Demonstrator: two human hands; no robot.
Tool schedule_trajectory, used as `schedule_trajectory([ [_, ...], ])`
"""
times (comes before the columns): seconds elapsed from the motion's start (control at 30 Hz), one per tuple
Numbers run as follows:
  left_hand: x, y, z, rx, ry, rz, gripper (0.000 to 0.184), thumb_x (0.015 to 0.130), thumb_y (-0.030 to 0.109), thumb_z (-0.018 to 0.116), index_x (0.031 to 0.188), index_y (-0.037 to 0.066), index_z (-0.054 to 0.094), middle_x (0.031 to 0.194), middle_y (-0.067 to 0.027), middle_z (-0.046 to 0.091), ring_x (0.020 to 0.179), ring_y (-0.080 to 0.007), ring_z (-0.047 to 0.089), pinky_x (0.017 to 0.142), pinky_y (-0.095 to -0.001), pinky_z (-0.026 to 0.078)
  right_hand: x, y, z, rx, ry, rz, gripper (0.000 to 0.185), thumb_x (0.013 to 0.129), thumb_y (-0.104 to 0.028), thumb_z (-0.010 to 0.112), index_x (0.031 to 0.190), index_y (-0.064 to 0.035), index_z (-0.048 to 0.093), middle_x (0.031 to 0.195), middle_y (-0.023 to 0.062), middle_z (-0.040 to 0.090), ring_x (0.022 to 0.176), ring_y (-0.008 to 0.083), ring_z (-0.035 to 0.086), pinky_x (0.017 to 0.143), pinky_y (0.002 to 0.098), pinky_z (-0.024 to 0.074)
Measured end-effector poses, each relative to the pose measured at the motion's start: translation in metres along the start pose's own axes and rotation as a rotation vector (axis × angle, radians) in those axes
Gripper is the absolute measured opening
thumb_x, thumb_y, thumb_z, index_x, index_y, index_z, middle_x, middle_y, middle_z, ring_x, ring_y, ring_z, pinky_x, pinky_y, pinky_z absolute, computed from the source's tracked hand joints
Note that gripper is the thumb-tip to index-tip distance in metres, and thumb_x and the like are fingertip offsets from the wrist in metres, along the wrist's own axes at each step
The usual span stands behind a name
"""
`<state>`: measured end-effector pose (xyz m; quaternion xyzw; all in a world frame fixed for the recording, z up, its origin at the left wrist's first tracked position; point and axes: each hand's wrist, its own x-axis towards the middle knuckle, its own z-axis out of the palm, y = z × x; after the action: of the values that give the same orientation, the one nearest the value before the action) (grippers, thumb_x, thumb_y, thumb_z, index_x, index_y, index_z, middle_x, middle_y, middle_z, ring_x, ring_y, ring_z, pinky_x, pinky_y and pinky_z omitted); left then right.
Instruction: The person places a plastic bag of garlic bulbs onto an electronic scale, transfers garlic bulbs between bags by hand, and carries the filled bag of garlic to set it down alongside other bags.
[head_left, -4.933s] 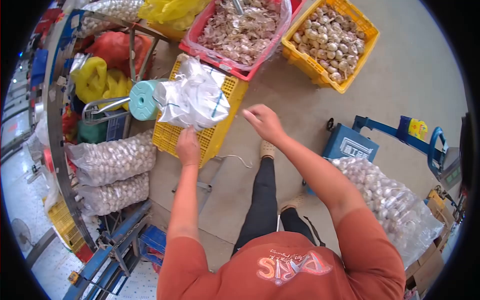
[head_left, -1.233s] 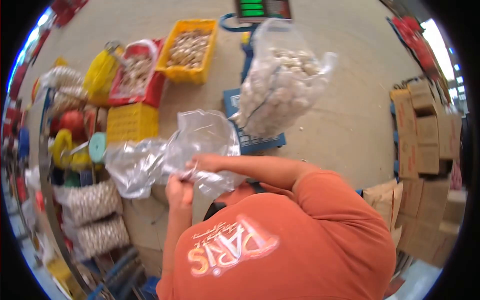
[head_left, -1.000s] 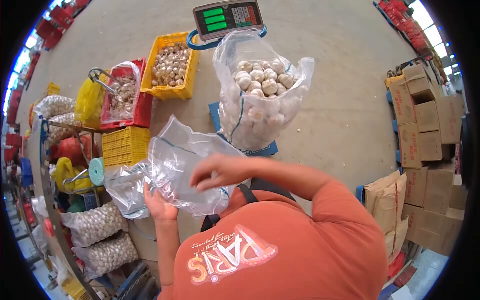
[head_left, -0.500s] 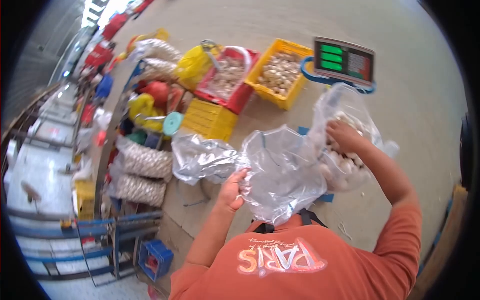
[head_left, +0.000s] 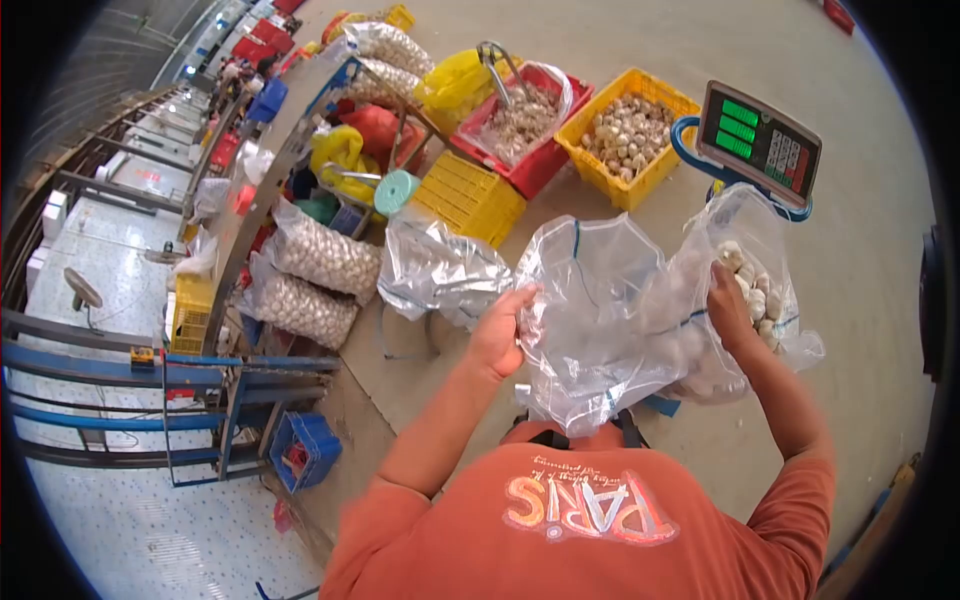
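The left hand (head_left: 498,338) pinches a clear plastic bag (head_left: 600,335) while the right hand (head_left: 733,312), its grip unclear, reaches among round white garlic bulbs (head_left: 757,302).

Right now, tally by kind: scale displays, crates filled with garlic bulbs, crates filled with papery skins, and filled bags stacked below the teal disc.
Scale display: 1
Yellow crate of bulbs: 1
Red crate of skins: 1
Stacked bags, upper bag and lower bag: 2
Total: 5
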<state>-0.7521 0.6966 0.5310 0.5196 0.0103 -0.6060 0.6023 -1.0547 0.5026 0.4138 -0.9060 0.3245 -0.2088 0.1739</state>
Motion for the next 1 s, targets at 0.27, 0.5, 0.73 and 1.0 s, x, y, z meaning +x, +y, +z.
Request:
schedule_trajectory([
  [0.27,0.015,-0.007,-0.013,0.027,-0.079,-0.083,0.019,0.089,0.019,0.054,0.104,0.007,0.059,0.073,0.0013,0.056,0.056,-0.0090,0.050,0.047,-0.0228,0.041,-0.031,0.002,-0.006,0.253,0.044,0.039,0.035,0.077,-0.005,0.055,0.111,-0.0033,0.054,0.120,0.0188,0.051,0.105,0.0367,0.051,0.091,0.0417,0.0417],
  [0.5,0.010,-0.019,-0.001,0.104,-0.001,-0.073,0.024,0.090,0.022,0.054,0.108,0.007,0.057,0.079,-0.0001,0.057,0.061,-0.0102,0.052,0.047,-0.0237,0.041,-0.010,0.013,-0.007,0.504,0.236,0.401,0.050,0.073,-0.008,0.068,0.119,-0.0103,0.050,0.108,0.0179,0.058,0.098,0.0290,0.059,0.083,0.0361,0.0467],
  [0.73,0.015,-0.022,0.000,0.133,0.026,-0.089,0.025,0.091,0.023,0.053,0.108,0.005,0.056,0.072,0.0025,0.051,0.056,-0.0070,0.045,0.045,-0.0216,0.035,-0.005,0.043,0.004,0.560,0.379,0.738,0.065,0.074,-0.023,0.073,0.126,-0.0035,0.040,0.111,0.0202,0.058,0.103,0.0296,0.056,0.088,0.0351,0.0444],
  [1.0,0.019,-0.028,0.008,0.207,-0.013,-0.061,0.032,0.090,0.020,0.054,0.119,0.008,0.047,0.078,0.0020,0.051,0.057,-0.0064,0.043,0.048,-0.0206,0.036,0.004,0.029,-0.024,1.410,0.502,1.088,0.040,0.084,-0.023,0.065,0.113,-0.0072,0.042,0.086,0.0044,0.055,0.049,0.0038,0.035,0.041,0.0206,0.0281],
])
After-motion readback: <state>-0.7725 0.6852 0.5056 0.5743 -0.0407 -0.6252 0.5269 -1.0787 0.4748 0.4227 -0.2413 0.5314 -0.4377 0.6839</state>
